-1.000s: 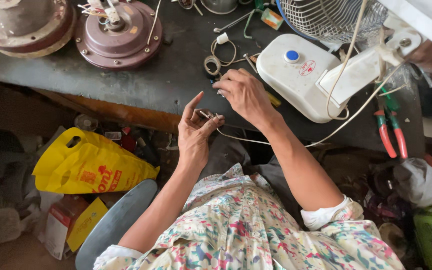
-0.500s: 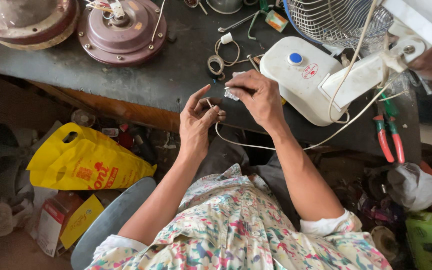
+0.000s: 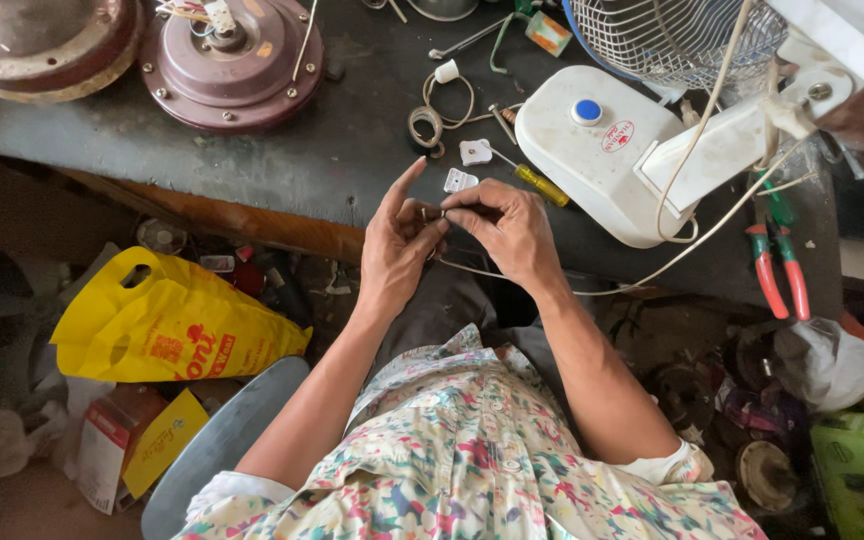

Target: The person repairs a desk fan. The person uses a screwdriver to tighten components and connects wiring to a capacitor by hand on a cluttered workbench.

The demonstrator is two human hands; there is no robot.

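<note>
Over bench edge (image 3: 282, 215) | both hands' fingers (image 3: 430, 228) pinching white wire (image 3: 592, 292)

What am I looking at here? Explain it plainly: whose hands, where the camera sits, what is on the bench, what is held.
There is no machine: a person works with two bare hands, and the one camera sits on their head, looking down past a flowered shirt.

The left hand and right hand meet at the edge of a dark workbench, pinching the end of a thin white cable. What exactly sits between the fingertips is too small to tell.

On the bench lie a white fan base with a blue button, a wire fan guard, two round maroon motor housings, a yellow-handled screwdriver, red-handled pliers and small white plug parts. A yellow plastic bag lies on the floor below.
</note>
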